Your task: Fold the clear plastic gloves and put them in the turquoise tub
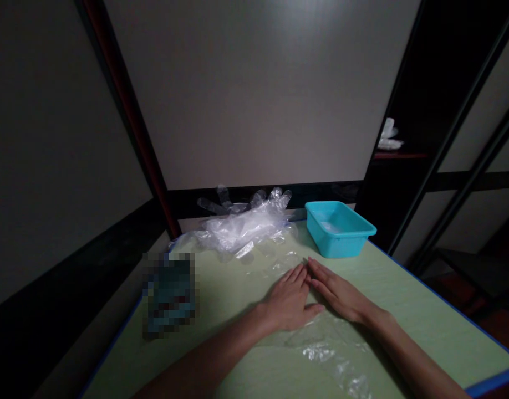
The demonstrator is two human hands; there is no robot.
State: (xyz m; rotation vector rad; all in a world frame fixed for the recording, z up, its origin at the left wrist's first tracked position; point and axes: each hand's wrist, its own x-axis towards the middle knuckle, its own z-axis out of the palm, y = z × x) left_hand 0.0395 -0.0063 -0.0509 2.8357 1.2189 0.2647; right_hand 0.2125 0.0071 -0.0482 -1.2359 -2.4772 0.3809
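My left hand (291, 302) lies flat, palm down, on a clear thin plastic sheet or glove (340, 363) spread over the light green table. Its fingers are stretched out, with the thumb apart. Touching its fingertips is my right hand (337, 292), tilted somewhat on its side with the fingers extended over the same plastic. Neither hand grips anything. Beyond them, at the back of the table, lies a crumpled heap of clear plastic gloves (246, 224).
A turquoise plastic basin (341, 244) stands at the back right, with something pale inside. At the left edge lies a blurred, pixelated item (171, 293). The green table (408, 310) has a blue edge and meets a pale panel (263, 111) behind.
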